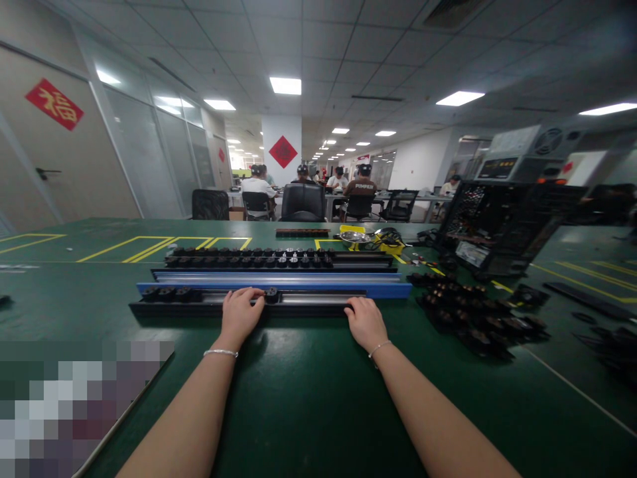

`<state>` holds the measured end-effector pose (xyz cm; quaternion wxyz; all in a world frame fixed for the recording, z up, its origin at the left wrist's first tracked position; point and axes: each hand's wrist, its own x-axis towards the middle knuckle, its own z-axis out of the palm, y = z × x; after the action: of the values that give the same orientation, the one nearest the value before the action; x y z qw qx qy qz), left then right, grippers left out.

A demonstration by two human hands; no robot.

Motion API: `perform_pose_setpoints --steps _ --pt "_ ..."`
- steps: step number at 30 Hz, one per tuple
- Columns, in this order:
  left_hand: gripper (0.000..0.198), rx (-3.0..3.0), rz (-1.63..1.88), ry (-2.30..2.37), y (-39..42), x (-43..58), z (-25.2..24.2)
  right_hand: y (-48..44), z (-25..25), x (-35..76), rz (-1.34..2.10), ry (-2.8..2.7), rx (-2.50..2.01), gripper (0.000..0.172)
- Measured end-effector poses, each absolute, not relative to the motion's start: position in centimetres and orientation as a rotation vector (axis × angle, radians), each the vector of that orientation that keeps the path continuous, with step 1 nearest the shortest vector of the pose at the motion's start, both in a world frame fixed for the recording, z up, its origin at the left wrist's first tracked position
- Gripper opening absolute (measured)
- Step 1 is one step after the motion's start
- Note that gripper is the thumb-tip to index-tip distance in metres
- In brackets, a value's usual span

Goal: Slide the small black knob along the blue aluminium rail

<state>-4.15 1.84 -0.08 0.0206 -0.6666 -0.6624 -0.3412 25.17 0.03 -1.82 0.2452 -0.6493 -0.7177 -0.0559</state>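
Observation:
A long black rail [313, 307] lies across the green table, with several round black parts [169, 293] in its left end. My left hand [242, 309] is at the middle of this rail, its fingers closed against a single round black part [271, 295]. Farther right, my right hand [365, 320] rests with curled fingertips on the rail's front edge near its right end. Directly behind lies a blue rail [393, 290]. Beyond that stands another black rail [363, 260] filled with round black parts along most of its length.
A heap of black parts [472, 312] lies to the right, before an open computer case [502, 226]. Behind the rails are a metal bowl [354, 237], a yellow tray with cables and a short dark strip [302, 233]. People sit at desks far off.

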Motion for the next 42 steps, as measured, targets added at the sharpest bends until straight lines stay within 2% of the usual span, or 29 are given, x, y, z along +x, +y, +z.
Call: perform_pose_setpoints --steps 42 --pt "0.026 -2.256 -0.992 -1.86 1.86 -3.44 -0.32 -0.15 -1.66 25.08 -0.138 -1.941 -1.741 0.018"
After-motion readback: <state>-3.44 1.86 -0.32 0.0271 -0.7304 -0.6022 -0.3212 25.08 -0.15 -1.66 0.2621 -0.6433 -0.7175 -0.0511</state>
